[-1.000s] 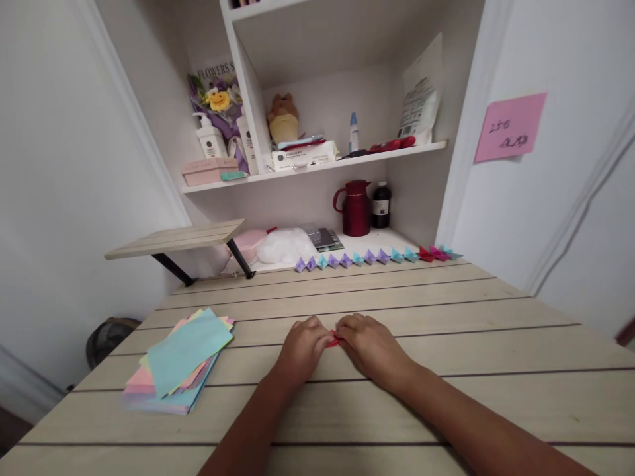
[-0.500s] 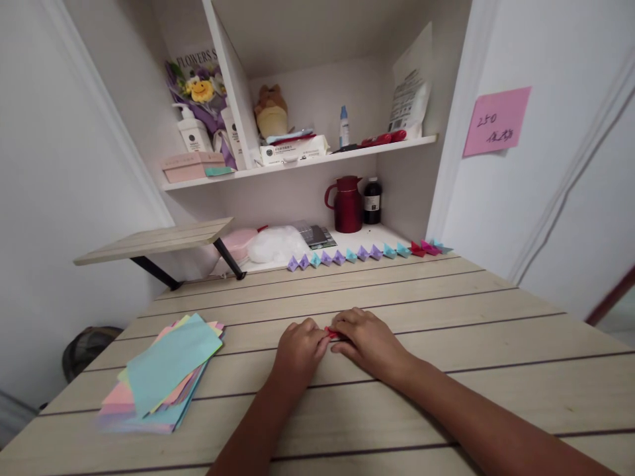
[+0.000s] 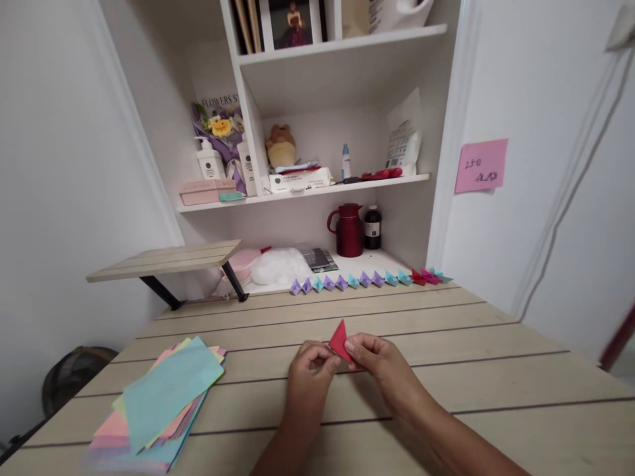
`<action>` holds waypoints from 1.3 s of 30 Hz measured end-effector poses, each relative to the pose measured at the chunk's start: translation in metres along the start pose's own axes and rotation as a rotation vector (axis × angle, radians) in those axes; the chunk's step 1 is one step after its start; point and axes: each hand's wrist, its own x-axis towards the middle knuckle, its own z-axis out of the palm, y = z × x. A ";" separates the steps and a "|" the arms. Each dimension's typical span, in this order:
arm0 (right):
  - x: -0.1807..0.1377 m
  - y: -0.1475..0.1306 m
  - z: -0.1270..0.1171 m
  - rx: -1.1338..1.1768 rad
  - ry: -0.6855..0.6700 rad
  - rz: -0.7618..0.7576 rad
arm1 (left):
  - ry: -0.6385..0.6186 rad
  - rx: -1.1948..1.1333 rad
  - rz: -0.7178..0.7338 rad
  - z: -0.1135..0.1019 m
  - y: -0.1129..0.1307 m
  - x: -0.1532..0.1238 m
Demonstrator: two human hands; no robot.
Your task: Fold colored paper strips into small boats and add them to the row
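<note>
A small folded red paper, pointed at the top, is held up between my two hands just over the slatted table. My right hand pinches its right side, thumb in front. At its lower left edge, my left hand has thumb and fingertips closed on the paper. Behind the hands, a row of small folded paper boats in purple, light blue, red and magenta runs along the back of the table. To the left lies a loose stack of coloured paper sheets, a light blue one on top.
A small raised wooden stand with black legs is at the back left. Behind the table, a white shelf unit holds a dark red jug, a dark bottle and a plush toy. A pink note sticks to the right wall.
Both hands have come up from pressing the red paper on the table. The paper now stands upright between them, showing a pointed face. The camera view has tilted upward.
</note>
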 end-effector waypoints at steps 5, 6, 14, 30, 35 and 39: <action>-0.005 -0.001 -0.004 0.192 0.010 0.074 | -0.003 -0.315 -0.121 0.013 -0.006 -0.006; -0.006 -0.001 -0.004 0.176 0.011 0.073 | 0.021 -0.366 -0.135 0.013 -0.005 -0.006; -0.014 0.005 0.010 -0.021 -0.017 0.015 | 0.063 -0.298 -0.267 -0.007 0.018 -0.003; -0.012 0.010 0.008 -0.076 -0.004 -0.050 | -0.006 -0.296 -0.281 -0.006 0.013 -0.009; -0.011 0.008 0.009 -0.097 0.006 -0.033 | -0.026 -0.312 -0.286 -0.005 0.011 -0.008; -0.011 0.008 0.008 -0.116 0.009 -0.030 | -0.014 -0.353 -0.299 -0.005 0.012 -0.008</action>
